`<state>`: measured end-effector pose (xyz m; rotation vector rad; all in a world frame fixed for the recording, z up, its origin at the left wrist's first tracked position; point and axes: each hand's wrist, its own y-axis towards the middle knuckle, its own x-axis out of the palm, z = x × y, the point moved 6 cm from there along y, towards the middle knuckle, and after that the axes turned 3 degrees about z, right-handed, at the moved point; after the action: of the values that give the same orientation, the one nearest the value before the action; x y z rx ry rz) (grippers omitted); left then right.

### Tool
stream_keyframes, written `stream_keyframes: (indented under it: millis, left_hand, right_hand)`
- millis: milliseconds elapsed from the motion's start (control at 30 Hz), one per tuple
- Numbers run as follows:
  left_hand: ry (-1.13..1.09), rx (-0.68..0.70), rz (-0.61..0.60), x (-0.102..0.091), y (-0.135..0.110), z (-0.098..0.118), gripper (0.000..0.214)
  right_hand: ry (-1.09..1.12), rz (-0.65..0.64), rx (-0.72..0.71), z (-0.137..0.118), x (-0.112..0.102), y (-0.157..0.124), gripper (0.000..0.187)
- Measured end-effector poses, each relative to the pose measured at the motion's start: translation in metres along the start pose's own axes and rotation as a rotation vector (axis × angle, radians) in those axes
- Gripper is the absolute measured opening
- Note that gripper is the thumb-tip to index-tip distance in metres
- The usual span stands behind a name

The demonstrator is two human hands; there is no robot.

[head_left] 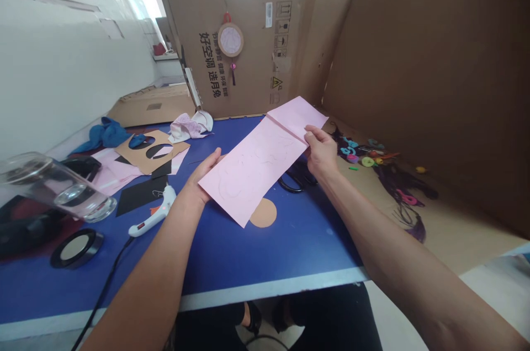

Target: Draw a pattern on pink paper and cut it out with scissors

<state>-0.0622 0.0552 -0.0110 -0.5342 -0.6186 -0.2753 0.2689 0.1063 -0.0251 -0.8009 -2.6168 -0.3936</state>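
A long sheet of pink paper (260, 158), with a fold line across its upper part and faint drawn lines on its face, is held up over the blue table. My left hand (202, 177) grips its left edge, with the fingers hidden beneath. On the opposite edge, near the fold, my right hand (321, 149) pinches the sheet between thumb and fingers. Partly covered by the paper, a round tan cardboard disc (264, 213) lies on the table. Black-handled scissors (292, 182) rest beside my right wrist, mostly hidden.
Left on the table are a white glue gun (155, 213), a glass jar (62, 188), a black round container (77, 247) and cut cardboard (153, 149). A large cardboard box (256, 9) stands behind, with a round ornament (231, 40) hanging on it. Small colourful pieces (367, 161) lie right.
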Motion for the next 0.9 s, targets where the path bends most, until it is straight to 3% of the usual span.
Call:
stream_keyframes:
  millis: [167, 500, 700, 800, 900]
  left_hand:
    - [0.020, -0.049, -0.053, 0.002, 0.000, -0.007, 0.057]
    - [0.067, -0.110, -0.128, 0.022, -0.015, -0.019, 0.069]
    - [0.000, -0.149, -0.193, 0.024, -0.010, -0.024, 0.075]
    - [-0.029, -0.111, -0.221, 0.016, -0.007, -0.028, 0.063]
    - [0.014, 0.028, -0.119, -0.006, -0.003, -0.032, 0.044]
  right_hand:
    - [-0.019, -0.012, 0.000, 0.000, 0.001, -0.001, 0.036]
    - [0.072, -0.043, 0.180, 0.001, 0.009, -0.013, 0.029]
    - [0.142, -0.050, 0.266, 0.005, 0.011, -0.015, 0.021]
    - [0.210, -0.046, 0.312, 0.008, 0.015, -0.019, 0.018]
    - [0.279, -0.058, 0.346, 0.010, 0.020, -0.024, 0.018]
